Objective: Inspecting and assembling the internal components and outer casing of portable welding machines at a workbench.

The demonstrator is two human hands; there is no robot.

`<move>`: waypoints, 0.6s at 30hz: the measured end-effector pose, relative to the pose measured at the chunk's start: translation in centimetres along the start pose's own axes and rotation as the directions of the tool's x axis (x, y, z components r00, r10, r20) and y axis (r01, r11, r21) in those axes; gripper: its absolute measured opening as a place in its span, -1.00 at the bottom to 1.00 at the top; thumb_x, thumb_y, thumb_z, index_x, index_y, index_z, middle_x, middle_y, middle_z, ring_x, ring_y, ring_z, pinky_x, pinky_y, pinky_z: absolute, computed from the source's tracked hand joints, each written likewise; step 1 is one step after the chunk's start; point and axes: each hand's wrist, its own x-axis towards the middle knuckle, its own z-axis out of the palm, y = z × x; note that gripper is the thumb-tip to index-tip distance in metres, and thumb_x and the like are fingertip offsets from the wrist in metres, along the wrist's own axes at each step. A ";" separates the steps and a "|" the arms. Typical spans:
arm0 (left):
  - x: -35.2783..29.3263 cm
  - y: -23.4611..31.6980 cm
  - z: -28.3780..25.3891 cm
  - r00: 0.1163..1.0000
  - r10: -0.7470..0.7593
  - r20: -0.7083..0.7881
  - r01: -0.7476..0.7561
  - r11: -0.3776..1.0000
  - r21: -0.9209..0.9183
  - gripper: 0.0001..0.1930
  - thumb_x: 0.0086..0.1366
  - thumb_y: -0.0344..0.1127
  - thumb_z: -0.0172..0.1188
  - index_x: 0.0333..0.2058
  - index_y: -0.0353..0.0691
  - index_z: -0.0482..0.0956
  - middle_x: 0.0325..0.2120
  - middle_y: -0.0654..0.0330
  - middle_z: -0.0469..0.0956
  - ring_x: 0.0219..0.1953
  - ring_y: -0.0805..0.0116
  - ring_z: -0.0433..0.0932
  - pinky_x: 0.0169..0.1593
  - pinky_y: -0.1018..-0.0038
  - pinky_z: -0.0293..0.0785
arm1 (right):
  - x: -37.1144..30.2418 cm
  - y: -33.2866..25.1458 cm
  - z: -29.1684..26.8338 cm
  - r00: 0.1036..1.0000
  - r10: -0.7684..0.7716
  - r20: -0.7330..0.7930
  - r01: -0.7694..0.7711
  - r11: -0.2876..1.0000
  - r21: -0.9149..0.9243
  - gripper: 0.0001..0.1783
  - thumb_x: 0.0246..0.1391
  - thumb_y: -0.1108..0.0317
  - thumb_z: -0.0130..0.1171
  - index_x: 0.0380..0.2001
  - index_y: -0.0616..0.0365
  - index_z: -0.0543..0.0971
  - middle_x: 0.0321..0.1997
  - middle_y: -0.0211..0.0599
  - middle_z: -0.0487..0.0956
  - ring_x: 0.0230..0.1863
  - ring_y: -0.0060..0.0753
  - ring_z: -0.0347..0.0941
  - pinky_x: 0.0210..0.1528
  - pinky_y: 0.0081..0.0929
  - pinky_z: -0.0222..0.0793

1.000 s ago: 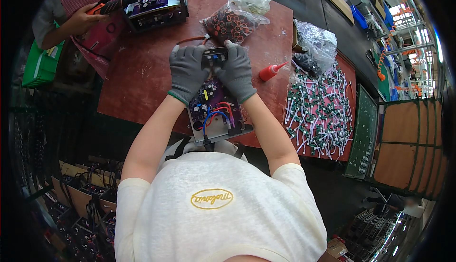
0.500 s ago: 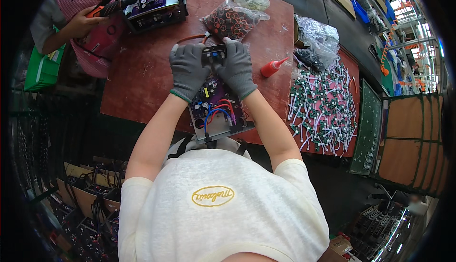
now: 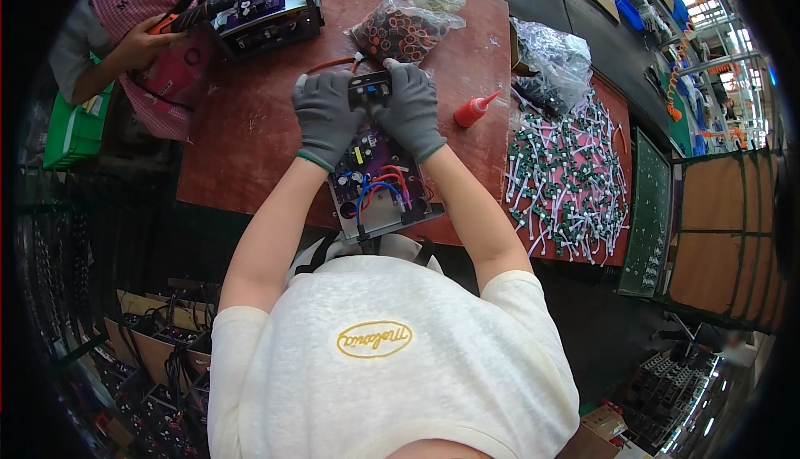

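Note:
An open electronic chassis point(image 3: 392, 219) lies on the reddish-brown table, reaching over its near edge. On its metal base sits a dark purple circuit board point(image 3: 364, 157) with red and blue wires looped at the near end. My left hand point(image 3: 325, 119), in a grey glove with green cuff, is closed round the left side of the chassis's far end panel point(image 3: 370, 80). Gripping the right side of that panel is my right hand point(image 3: 411, 112), gloved alike. Both thumbs point inward over the board; the fingertips are partly hidden. Beyond the panel is a reddish-brown cable point(image 3: 332, 64) with a white connector.
A clear bag point(image 3: 408, 24) of black and orange rings lies at the far side. Right of my hands is a red squeeze bottle point(image 3: 472, 112). Further right lies a heap of white-and-green cables point(image 3: 567, 180). A co-worker's hand point(image 3: 148, 42) holds a screwdriver-like tool by another chassis point(image 3: 265, 22).
The whole view has shifted slightly. Both hands keep their grip on the chassis's far end, and nothing has been let go.

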 end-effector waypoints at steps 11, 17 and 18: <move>-3.1 -8.4 -3.6 0.820 -0.416 0.392 0.521 0.261 -0.813 -0.67 0.34 -0.23 0.20 -0.01 -0.29 0.54 -0.12 0.21 0.58 -0.11 0.51 0.51 -0.07 0.55 0.47 | -0.9 -1.7 -3.5 0.994 0.097 -0.046 -0.081 0.958 0.275 -0.61 0.05 0.35 0.23 -0.02 0.15 0.51 -0.06 -0.17 0.53 -0.04 -0.12 0.49 0.00 -0.30 0.41; -7.8 -5.4 -3.1 0.747 -0.356 0.561 0.660 0.299 -0.690 -0.73 0.31 -0.31 0.24 -0.05 -0.26 0.59 -0.21 0.32 0.61 -0.20 0.62 0.52 -0.13 0.63 0.49 | -1.1 -5.0 -4.2 0.982 -0.066 0.175 -0.008 0.920 0.392 -0.79 0.04 0.41 0.20 -0.20 0.05 0.63 -0.24 -0.23 0.57 -0.20 -0.15 0.54 -0.12 -0.31 0.45; -7.9 -5.2 -3.0 0.762 -0.361 0.538 0.639 0.282 -0.716 -0.74 0.29 -0.33 0.26 -0.07 -0.27 0.60 -0.25 0.32 0.62 -0.22 0.61 0.54 -0.14 0.63 0.50 | -1.0 -5.4 -4.0 0.968 -0.116 0.223 0.024 0.925 0.379 -0.79 0.03 0.40 0.21 -0.21 0.05 0.63 -0.24 -0.24 0.57 -0.21 -0.14 0.53 -0.13 -0.29 0.45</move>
